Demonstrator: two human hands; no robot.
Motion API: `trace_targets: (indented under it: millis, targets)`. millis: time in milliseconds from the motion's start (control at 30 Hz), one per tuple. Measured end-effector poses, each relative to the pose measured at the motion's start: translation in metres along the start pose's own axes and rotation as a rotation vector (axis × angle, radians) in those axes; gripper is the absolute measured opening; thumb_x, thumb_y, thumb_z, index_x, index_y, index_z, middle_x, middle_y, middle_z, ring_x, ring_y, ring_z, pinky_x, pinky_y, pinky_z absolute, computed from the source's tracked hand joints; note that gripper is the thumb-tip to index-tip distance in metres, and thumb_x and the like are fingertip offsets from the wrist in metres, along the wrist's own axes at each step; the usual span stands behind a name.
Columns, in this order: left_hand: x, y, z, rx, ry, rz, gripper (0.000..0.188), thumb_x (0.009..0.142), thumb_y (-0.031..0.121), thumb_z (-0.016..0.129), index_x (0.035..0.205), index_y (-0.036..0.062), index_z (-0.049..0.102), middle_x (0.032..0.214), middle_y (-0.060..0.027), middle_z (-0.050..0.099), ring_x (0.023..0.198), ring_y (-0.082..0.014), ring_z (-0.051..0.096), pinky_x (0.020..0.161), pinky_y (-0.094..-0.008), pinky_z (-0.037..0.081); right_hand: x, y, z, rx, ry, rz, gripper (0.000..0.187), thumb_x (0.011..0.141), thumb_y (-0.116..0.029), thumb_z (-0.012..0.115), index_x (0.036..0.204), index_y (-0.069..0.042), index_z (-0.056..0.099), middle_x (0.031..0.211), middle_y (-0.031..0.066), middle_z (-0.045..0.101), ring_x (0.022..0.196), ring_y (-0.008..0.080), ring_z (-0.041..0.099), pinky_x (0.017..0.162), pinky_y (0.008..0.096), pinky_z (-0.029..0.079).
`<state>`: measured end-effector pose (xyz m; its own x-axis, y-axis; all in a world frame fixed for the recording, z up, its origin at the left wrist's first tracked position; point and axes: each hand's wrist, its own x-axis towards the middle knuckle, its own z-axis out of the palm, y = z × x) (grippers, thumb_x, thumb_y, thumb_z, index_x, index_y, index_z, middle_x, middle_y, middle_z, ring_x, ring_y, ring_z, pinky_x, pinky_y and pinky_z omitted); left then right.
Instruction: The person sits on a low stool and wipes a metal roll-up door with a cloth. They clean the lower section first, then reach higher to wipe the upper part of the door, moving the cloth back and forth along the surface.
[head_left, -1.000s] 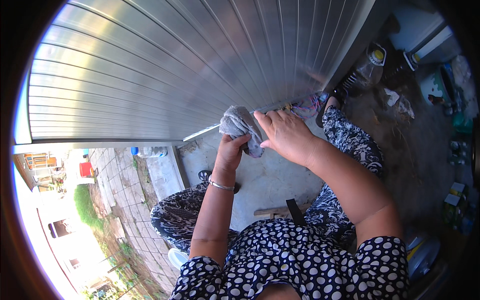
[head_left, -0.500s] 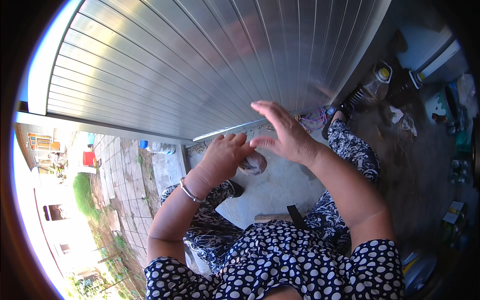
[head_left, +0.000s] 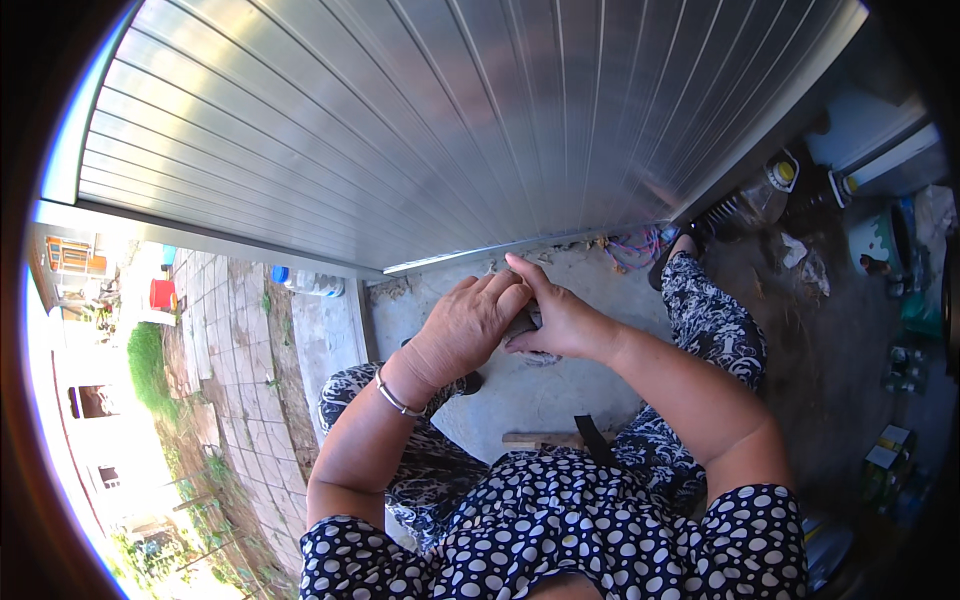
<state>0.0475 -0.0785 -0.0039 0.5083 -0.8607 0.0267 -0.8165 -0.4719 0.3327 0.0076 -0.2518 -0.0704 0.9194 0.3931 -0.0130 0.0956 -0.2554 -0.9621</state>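
Note:
My left hand (head_left: 470, 318) is closed, its curled fingers wrapped over a greyish, crumpled-looking bundle (head_left: 521, 324) in front of my body. From the other side my right hand (head_left: 565, 318) meets it, index finger stretched above and thumb below, with the bundle gripped between. The fingers cover most of the bundle, so its kind cannot be told. A little below my right thumb a whitish, streaked bit (head_left: 541, 359) shows. Both hands are held over the concrete floor (head_left: 500, 410), between my spread legs.
A ribbed silver metal panel (head_left: 420, 130) rises just ahead. Tangled coloured strings (head_left: 637, 246) lie at its foot. A big bottle with a yellow cap (head_left: 768, 196) stands right; clear bottles (head_left: 312, 283) lie left by the paving. A wooden strip (head_left: 543, 440) lies near me.
My right hand has come down and closed onto the bundle, where before it was raised with fingers spread. My left hand has shifted slightly right. The view has tilted a little.

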Motion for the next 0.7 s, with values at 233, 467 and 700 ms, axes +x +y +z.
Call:
trace_targets:
  millis: [233, 467, 700]
  targets:
    - [-0.015, -0.018, 0.003, -0.219, 0.035, -0.064, 0.047, 0.078, 0.008, 0.07, 0.119, 0.0073, 0.048, 0.111, -0.0097, 0.057, 0.106, -0.0264, 0.057, 0.092, -0.0367, 0.045, 0.011, -0.003, -0.001, 0.06, -0.004, 0.118, 0.064, 0.072, -0.014, 0.081, 0.125, -0.005, 0.048, 0.121, 0.0152, 0.059, 0.115, 0.0288, 0.057, 0.098, 0.0382, 0.045]
    - [-0.019, -0.036, -0.029, -0.226, 0.356, -0.26, 0.048, 0.078, 0.008, 0.072, 0.123, 0.0052, 0.054, 0.118, -0.013, 0.058, 0.115, -0.0294, 0.054, 0.098, -0.0381, 0.044, 0.023, 0.024, -0.001, 0.424, 0.204, 0.272, 0.05, 0.082, -0.008, 0.072, 0.126, 0.001, 0.05, 0.116, 0.0088, 0.058, 0.106, 0.0162, 0.056, 0.092, 0.029, 0.046]
    - [-0.035, -0.065, -0.044, -0.519, 0.749, -0.519, 0.037, 0.088, 0.018, 0.066, 0.121, 0.0043, 0.055, 0.118, -0.0117, 0.06, 0.112, -0.0228, 0.058, 0.092, -0.0357, 0.049, 0.013, -0.059, -0.04, -0.016, 0.451, -0.204, 0.045, 0.081, -0.012, 0.074, 0.118, 0.0, 0.051, 0.113, 0.0098, 0.058, 0.103, 0.0173, 0.056, 0.09, 0.0315, 0.045]
